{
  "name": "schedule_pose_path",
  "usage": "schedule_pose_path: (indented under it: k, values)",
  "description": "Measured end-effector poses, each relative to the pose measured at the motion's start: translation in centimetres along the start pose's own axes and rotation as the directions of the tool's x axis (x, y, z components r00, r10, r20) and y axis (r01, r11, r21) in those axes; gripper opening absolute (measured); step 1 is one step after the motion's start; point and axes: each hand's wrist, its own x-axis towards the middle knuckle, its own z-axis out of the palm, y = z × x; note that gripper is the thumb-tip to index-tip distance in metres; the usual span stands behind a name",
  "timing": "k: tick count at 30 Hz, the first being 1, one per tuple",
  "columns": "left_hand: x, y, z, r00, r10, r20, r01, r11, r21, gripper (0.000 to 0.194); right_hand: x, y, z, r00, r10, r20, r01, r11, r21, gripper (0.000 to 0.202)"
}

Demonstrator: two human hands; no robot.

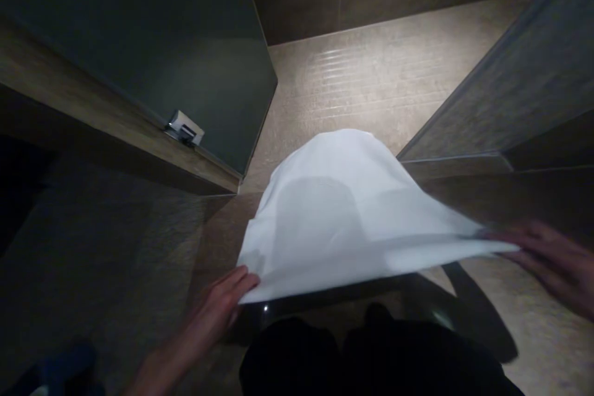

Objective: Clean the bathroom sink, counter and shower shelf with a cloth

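Observation:
A white cloth (pixel 343 216) is stretched out between my two hands, its far edge rounded and hanging over the floor at a doorway. My left hand (pixel 229 294) pinches its near left corner, fingers closed on the fabric. At the right, my right hand (pixel 547 253) grips the near right corner and is smeared by motion. A broad shadow lies on the middle of the cloth.
A dark glass door (pixel 208 74) with a metal hinge (pixel 185 128) stands at the upper left. Beyond the cloth lies a lit tiled floor (pixel 352 74) with grooves. A glass panel (pixel 524 80) rises at the right. A blue object (pixel 69 365) is at the lower left.

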Motion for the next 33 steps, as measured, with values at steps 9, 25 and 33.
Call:
schedule_pose_path:
  k: [9,25,33]
  values:
    - [6.7,-10.3,7.8,0.933,-0.189,0.306,0.329,0.793,-0.513,0.033,4.4,2.6,11.7,0.93,0.246,0.275,-0.336,0.871,0.357,0.05]
    - [20.9,-15.2,15.3,0.595,-0.798,0.096,0.36,0.158,-0.919,0.041,19.1,6.1,25.5,0.822,0.564,0.078,-0.544,0.736,0.403,0.037]
    - [24.1,-16.7,12.5,0.551,-0.814,-0.185,0.313,0.406,-0.859,0.034,19.1,5.9,25.5,0.863,0.506,-0.006,-0.5,0.854,0.142,0.042]
